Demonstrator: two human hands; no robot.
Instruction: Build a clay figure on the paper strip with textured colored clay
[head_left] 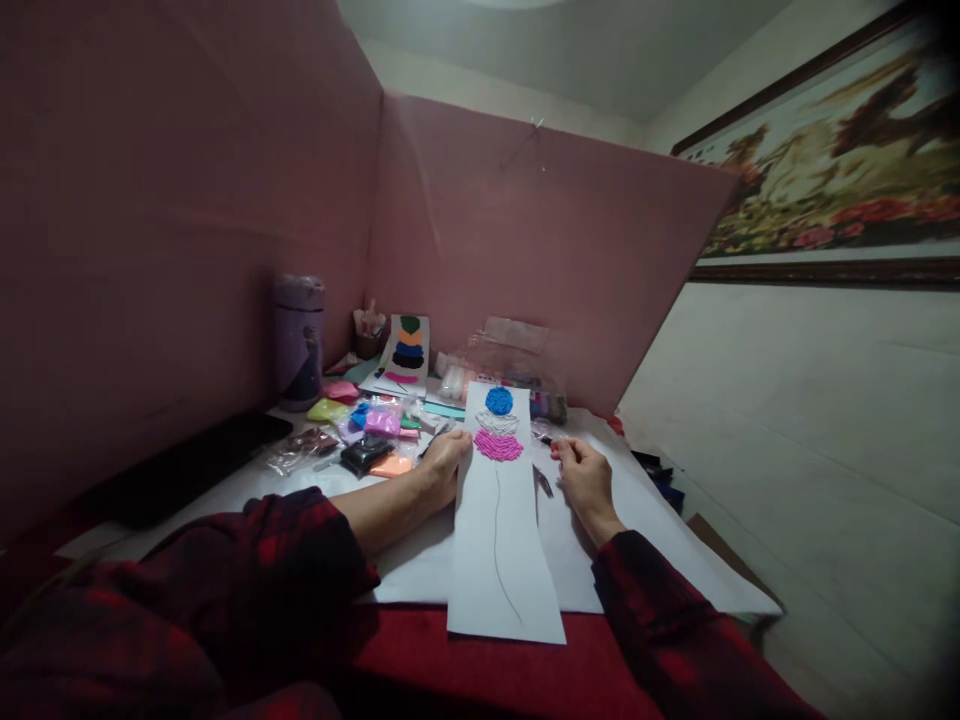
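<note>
A long white paper strip [476, 540] stands tilted up in front of me. On it are a blue textured disc [499, 401], a white band [498, 424] and a pink band [499, 445], with a thin drawn line running down below them. My left hand [444, 468] is closed on the strip's left edge, thumb at the front. To the right of the strip and apart from it, my right hand [586, 480] pinches a small red piece of clay [555, 450], mostly hidden by the fingertips. A small dark pointed tool [543, 483] lies between that hand and the strip.
Packets of coloured clay [382, 420] lie on the white sheet [645, 560] at left. Behind stand a purple flask [298, 340], a cup of tools [368, 330] and a decorated card [409, 355]. A dark flat object [195, 470] lies far left; pink boards enclose the table.
</note>
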